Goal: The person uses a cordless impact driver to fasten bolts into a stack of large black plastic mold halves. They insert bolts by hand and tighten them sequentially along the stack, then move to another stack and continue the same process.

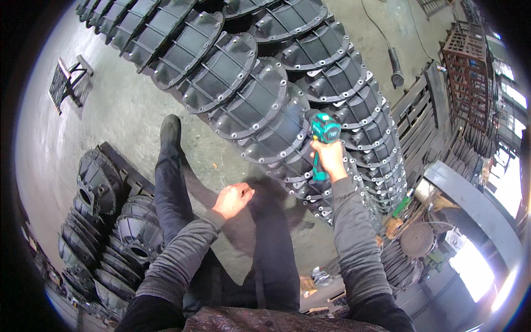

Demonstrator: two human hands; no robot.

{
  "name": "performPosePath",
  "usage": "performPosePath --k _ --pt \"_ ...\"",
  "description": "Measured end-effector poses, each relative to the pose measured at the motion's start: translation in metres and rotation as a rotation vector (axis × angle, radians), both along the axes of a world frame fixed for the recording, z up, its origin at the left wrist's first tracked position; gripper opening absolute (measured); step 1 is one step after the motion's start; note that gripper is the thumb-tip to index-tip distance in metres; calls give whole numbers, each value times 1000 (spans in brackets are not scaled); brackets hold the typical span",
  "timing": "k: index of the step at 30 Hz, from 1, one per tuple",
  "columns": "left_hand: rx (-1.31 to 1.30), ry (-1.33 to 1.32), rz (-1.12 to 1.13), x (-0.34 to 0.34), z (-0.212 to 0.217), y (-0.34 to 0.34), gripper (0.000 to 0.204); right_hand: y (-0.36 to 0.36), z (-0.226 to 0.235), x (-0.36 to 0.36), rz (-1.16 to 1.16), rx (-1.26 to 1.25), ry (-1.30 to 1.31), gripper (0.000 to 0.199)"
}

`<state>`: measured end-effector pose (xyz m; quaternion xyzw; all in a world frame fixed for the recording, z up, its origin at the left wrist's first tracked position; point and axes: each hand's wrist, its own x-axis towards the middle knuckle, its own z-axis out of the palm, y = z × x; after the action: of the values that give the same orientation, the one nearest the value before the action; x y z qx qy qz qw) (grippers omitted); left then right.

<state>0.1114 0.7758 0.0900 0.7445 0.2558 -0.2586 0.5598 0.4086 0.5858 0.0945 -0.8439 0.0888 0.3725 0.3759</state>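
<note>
My right hand [331, 158] grips the handle of a teal and black cordless drill [325, 129]. The drill's front end reaches the rims of dark ribbed metal housings [251, 105], which stand stacked in a long row; its tip is hidden. Bolt holes with bright edges run around the flange of each housing. Over my thigh, apart from the row, hangs my left hand [233, 200]. Its fingers are curled together, and whatever they may hold is hidden.
A second row of housings [329, 77] runs along the right. More dark castings [99, 182] are piled at the lower left. A small metal stand [69, 83] is at the far left. A long black tool [395, 66] with a cord lies beyond. Rusty racks [467, 72] stand at the right.
</note>
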Motion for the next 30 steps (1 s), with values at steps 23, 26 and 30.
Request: performPosePath --k 23,26,30 --pt "-164 18 -109 8 -102 105 36 89 -20 34 138 -390 103 20" --pt "-206 43 -95 16 -99 109 37 97 -20 37 312 -472 68 16" --pt "-243 68 -89 28 -97 115 37 101 -18 36 224 -456 92 17"
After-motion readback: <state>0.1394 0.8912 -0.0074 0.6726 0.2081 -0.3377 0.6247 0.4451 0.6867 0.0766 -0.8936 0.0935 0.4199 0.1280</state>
